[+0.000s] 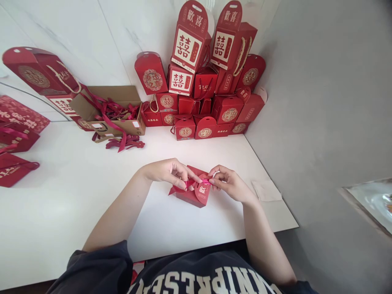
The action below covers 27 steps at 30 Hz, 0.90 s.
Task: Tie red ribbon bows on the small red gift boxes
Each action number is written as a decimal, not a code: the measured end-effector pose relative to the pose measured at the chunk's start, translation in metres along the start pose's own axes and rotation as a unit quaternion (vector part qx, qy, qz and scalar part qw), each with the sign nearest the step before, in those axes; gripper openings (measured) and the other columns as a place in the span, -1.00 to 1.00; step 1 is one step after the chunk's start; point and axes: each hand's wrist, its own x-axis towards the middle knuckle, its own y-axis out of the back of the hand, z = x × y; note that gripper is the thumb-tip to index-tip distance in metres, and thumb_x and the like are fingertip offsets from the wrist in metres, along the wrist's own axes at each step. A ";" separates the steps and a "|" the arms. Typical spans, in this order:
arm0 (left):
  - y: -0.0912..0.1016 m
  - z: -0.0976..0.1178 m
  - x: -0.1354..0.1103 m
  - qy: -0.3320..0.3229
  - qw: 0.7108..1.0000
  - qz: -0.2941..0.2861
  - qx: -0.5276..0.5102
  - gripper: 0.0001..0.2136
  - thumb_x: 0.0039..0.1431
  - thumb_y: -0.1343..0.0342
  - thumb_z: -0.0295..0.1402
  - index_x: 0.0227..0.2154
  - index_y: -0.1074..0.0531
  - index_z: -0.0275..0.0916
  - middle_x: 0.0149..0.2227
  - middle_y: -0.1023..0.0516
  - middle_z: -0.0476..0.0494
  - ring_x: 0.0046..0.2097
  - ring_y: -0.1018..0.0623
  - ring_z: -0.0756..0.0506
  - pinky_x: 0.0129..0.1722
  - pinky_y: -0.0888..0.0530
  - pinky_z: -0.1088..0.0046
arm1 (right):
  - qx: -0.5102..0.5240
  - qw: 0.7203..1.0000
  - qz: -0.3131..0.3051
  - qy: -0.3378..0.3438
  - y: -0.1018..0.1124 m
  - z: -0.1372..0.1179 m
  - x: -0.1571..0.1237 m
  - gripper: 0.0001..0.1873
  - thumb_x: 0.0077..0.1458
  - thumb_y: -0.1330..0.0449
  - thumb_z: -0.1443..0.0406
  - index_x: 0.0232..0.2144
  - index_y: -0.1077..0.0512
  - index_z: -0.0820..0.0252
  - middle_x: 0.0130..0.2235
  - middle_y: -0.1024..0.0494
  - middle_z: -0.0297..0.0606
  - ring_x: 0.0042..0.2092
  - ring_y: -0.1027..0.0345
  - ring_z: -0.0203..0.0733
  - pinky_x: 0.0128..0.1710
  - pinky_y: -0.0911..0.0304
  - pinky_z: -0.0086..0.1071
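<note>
A small red gift box with a heart-shaped flap lies on the white table in front of me. A pink-red ribbon runs across its top. My left hand is closed, pinching the ribbon at the box's left side. My right hand is closed too, its fingertips pinching the ribbon's other end at the box's right. Both forearms rest near the table's front edge.
A pile of red gift boxes is stacked in the far corner against the wall. A cardboard carton full of red ribbons stands at the back left. Flat red boxes lie at the left edge. A white paper napkin lies at right.
</note>
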 end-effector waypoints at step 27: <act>-0.021 -0.002 0.015 0.056 0.940 0.229 0.246 -0.79 0.19 -0.03 -0.30 -0.16 -0.49 -0.16 -0.16 -0.58 -0.04 -0.18 -0.55 -0.06 -0.13 -0.44 0.40 | -0.238 0.967 -0.075 0.049 0.002 -0.035 -0.001 -0.61 0.29 0.02 0.32 0.07 -0.45 -0.02 -0.21 -0.59 -0.32 -0.27 -0.42 -0.24 -0.17 -0.31 -0.35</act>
